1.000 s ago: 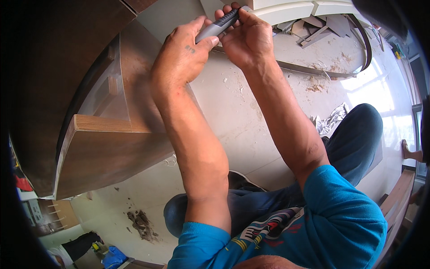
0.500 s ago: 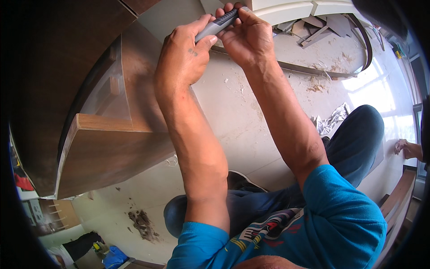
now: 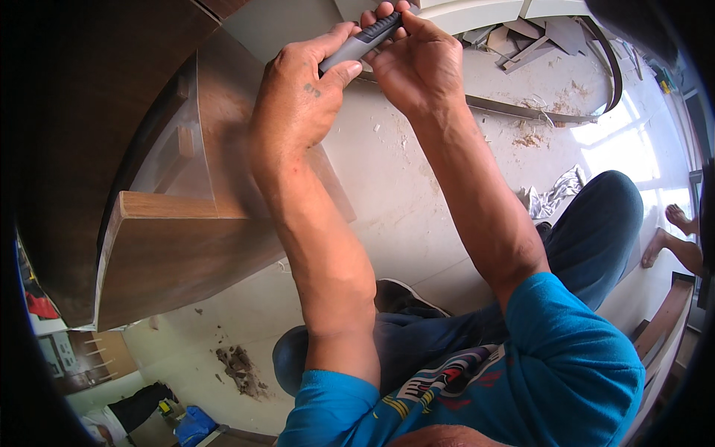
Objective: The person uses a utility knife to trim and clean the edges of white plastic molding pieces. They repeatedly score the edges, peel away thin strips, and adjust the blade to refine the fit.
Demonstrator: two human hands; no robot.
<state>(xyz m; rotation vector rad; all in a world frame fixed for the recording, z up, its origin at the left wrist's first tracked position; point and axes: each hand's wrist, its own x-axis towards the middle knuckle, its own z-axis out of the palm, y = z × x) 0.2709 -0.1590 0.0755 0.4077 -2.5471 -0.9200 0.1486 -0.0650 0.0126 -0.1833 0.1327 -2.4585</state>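
Observation:
A grey utility knife [image 3: 361, 45] with a black ribbed grip is held up between both hands near the top of the view. My left hand [image 3: 304, 89] is closed round its lower end, the thumb lying along the side. At the upper end, my right hand [image 3: 421, 63] pinches the knife between thumb and fingers, palm facing up. Whether a blade is out cannot be made out, as the fingers cover that end. Below and left of my left hand is a brown wood-grain cabinet panel [image 3: 186, 253] with a pale-edged corner.
A dark curved strip [image 3: 514, 113] lies on the light tiled floor [image 3: 402, 201]. Offcuts [image 3: 532, 48] are piled beyond it, with shavings nearby. A crumpled cloth [image 3: 555, 192] sits by my right knee. Another person's bare feet [image 3: 655, 246] show at the right. Dark debris [image 3: 240, 371] lies lower left.
Both hands keep their hold on the knife with barely any shift. At the right edge, the other person has stepped, and two bare feet now show instead of one.

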